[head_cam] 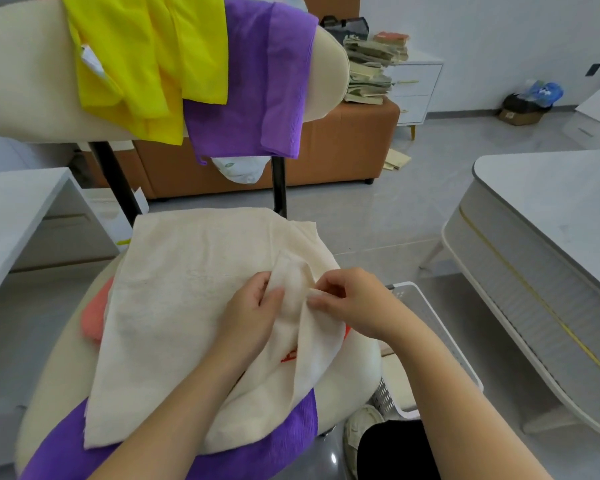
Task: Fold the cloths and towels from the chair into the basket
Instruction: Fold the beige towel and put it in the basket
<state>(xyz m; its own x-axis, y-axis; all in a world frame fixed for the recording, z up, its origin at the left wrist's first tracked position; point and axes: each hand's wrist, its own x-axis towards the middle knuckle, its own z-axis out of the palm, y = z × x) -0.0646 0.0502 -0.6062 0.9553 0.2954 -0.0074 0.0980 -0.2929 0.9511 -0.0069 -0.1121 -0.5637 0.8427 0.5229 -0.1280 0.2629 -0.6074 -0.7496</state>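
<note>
With our left hand point(257, 306) and right hand point(347, 299) pinching the cream towel's point(187, 289) bunched edge, we risk a crooked fold.

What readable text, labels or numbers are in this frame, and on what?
None can be read.
White tag on the yellow cloth: print too blurred.
Red-orange mark on the cream towel: partly hidden by a fold, unreadable.
White bag behind the chair: small green mark, too small to read.
Stacked books and box in the background: too blurred to read.
</note>
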